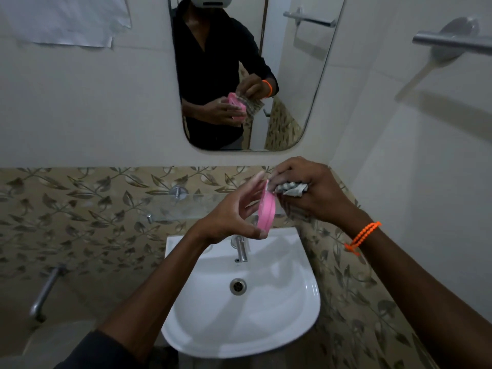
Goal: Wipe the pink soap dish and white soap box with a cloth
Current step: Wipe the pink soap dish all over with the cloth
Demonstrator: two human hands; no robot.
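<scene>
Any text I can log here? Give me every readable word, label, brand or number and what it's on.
None can be read in this view.
Pink soap dish, held in the left hand: no marking shows.
Cloth, gripped in the right hand: a grey and white pattern, no letters.
Paper sheet on the wall: looks blank from here.
Tap and basin: no brand visible.

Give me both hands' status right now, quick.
Left hand: holds the pink soap dish on edge.
Right hand: grips the crumpled cloth against the dish.
</scene>
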